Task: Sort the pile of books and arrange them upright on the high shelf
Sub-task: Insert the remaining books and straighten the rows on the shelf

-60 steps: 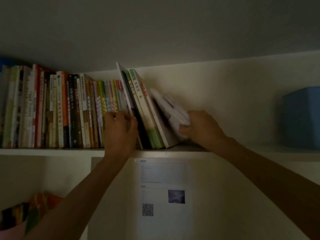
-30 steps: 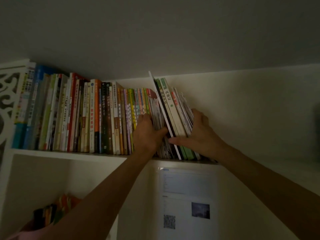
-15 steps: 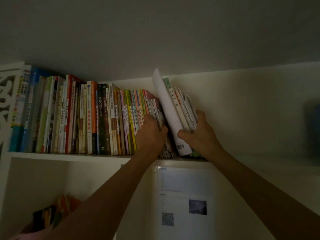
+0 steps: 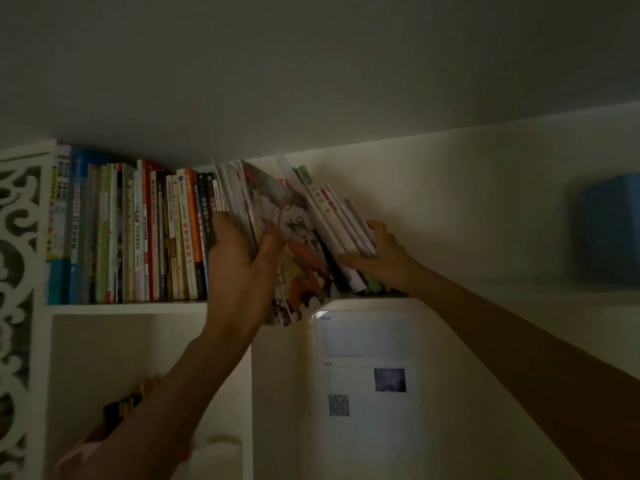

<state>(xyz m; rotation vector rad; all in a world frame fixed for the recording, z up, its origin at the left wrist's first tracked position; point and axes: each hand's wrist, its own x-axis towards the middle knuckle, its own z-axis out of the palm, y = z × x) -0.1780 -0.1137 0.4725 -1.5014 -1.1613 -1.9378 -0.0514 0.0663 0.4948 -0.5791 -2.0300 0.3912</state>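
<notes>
A long row of upright books (image 4: 145,237) fills the left part of the high shelf (image 4: 124,308). My left hand (image 4: 239,261) grips a bundle of thin illustrated books (image 4: 298,247), tilted and pulled partly off the shelf's front edge. To its right, several thin white and green books (image 4: 332,220) lean leftward on the shelf. My right hand (image 4: 381,258) holds their lower right side, thumb across the front edges.
A blue box (image 4: 609,230) stands on the shelf at the far right, with bare shelf between it and the books. A white carved panel (image 4: 17,306) borders the left. Below hang a printed sheet with a QR code (image 4: 363,375) and a lower compartment with colourful items (image 4: 131,403).
My left hand has taken a bundle of thin books and drawn it forward off the shelf edge. The right hand has slid right and keeps the leaning books.
</notes>
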